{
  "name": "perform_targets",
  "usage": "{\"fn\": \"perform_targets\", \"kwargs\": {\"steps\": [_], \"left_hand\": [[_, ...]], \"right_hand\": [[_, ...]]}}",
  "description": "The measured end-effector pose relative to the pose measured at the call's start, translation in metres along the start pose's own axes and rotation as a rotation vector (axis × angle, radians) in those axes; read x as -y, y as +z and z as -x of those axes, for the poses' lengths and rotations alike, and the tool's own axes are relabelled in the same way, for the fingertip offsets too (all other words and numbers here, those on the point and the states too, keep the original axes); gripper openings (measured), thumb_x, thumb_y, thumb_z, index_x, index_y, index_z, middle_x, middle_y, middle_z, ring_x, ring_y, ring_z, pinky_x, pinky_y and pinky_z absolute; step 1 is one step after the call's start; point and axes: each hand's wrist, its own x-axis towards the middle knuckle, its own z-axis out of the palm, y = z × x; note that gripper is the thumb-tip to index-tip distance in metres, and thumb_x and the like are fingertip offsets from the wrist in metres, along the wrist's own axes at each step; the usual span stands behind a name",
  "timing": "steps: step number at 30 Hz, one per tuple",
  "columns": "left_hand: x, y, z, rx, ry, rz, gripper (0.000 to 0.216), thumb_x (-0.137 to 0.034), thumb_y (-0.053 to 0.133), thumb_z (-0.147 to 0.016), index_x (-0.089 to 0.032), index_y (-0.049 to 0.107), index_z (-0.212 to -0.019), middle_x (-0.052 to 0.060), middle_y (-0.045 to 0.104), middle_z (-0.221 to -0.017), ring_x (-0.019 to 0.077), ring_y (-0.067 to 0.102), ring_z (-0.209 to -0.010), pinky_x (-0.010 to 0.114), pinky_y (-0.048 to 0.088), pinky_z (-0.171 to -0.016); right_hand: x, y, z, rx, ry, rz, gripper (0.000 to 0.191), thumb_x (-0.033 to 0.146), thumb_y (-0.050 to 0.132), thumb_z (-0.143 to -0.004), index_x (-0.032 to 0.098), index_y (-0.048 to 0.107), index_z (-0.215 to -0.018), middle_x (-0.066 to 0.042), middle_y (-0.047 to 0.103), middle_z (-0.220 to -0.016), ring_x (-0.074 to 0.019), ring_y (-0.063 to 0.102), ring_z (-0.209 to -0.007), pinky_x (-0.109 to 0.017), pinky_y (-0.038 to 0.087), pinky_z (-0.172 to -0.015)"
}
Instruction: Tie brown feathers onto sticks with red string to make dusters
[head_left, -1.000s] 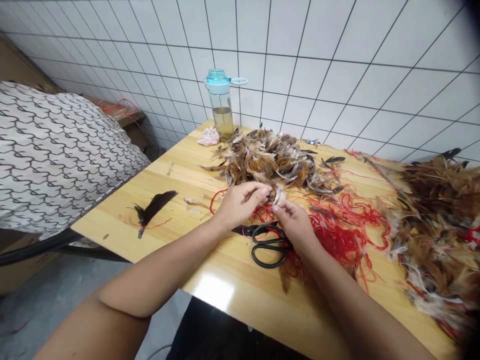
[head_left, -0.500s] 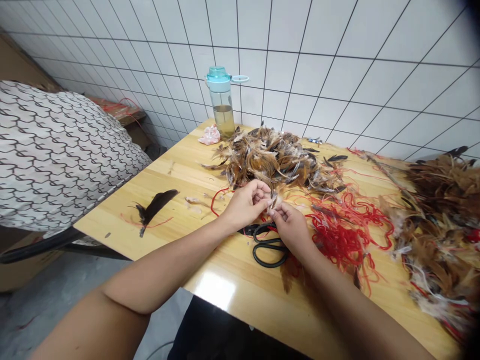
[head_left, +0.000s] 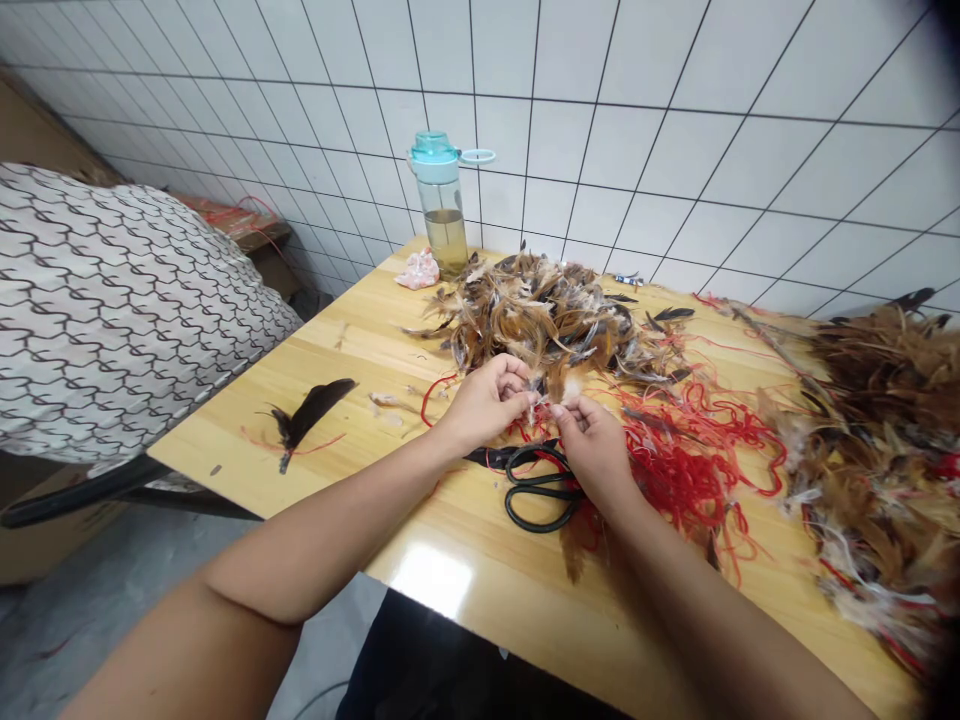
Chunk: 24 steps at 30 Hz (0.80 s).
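My left hand (head_left: 491, 402) is closed, thumb against fingers, pinching a small feather whose tip pokes out past the fingertips. Close beside it, my right hand (head_left: 592, 440) pinches a brown feather (head_left: 559, 384) with a pale fluffy base. Both hands are above the table, just in front of a large heap of brown feathers (head_left: 540, 310). Beneath my right hand lie black-handled scissors (head_left: 541, 508), their blades partly hidden. A tangle of red string (head_left: 682, 460) spreads to the right of that hand.
A bottle with a blue lid (head_left: 446, 220) stands by the tiled wall, a crumpled tissue (head_left: 418, 269) beside it. One dark feather (head_left: 311, 412) lies at the table's left. More brown feathers (head_left: 885, 460) are piled at right. A patterned cloth (head_left: 135, 310) bulges at left.
My hands have moved slightly apart, the right one a little to the right. The brown feather at its fingertips now shows more plainly between the hands.
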Motion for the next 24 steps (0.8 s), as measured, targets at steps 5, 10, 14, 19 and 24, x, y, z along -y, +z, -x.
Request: {"fn": "perform_targets", "kwargs": {"steps": [5,10,14,19,24], "left_hand": [[-0.002,0.003,0.002,0.051,0.005,0.06,0.028,-0.018,0.068,-0.07,-0.017,0.048,-0.09,-0.008,0.053,-0.063,0.006,0.054,-0.054,0.018,0.041,-0.056],[-0.002,0.002,-0.001,-0.058,0.058,0.106,0.034,-0.018,0.07,-0.068,-0.017,0.05,-0.095,-0.008,0.049,-0.064,0.0053,0.05,-0.055,0.018,0.039,-0.055],[-0.004,0.001,-0.001,-0.117,0.103,0.153,0.036,-0.021,0.072,-0.068,-0.017,0.049,-0.096,-0.007,0.048,-0.067,0.0048,0.048,-0.056,0.018,0.039,-0.056],[-0.005,0.003,0.002,-0.119,0.135,0.161,0.035,-0.022,0.071,-0.07,-0.018,0.05,-0.098,-0.006,0.05,-0.07,0.0051,0.048,-0.057,0.018,0.04,-0.057],[-0.003,0.005,0.003,-0.043,0.085,0.165,0.036,-0.019,0.071,-0.069,-0.017,0.049,-0.098,-0.005,0.053,-0.07,0.0068,0.052,-0.061,0.019,0.04,-0.059]], "right_hand": [[-0.001,0.001,0.0,0.023,0.001,-0.006,0.021,0.039,0.056,-0.077,0.022,0.059,-0.066,-0.001,0.054,-0.059,-0.0157,0.045,-0.057,-0.027,0.031,-0.054],[-0.001,0.002,0.0,0.04,0.0,-0.017,0.022,0.039,0.057,-0.075,0.022,0.059,-0.061,0.0,0.05,-0.056,-0.0148,0.042,-0.056,-0.027,0.031,-0.054],[0.004,0.001,0.0,0.083,0.05,-0.073,0.024,0.041,0.059,-0.073,0.021,0.058,-0.059,0.002,0.047,-0.054,-0.0133,0.04,-0.053,-0.027,0.03,-0.053],[0.01,0.002,0.0,0.107,0.093,-0.187,0.025,0.042,0.062,-0.069,0.02,0.057,-0.059,0.003,0.047,-0.054,-0.0119,0.04,-0.053,-0.026,0.031,-0.052],[0.01,0.002,0.001,0.087,0.096,-0.232,0.024,0.042,0.061,-0.07,0.02,0.056,-0.061,0.004,0.043,-0.053,-0.0108,0.036,-0.051,-0.025,0.03,-0.05]]}}
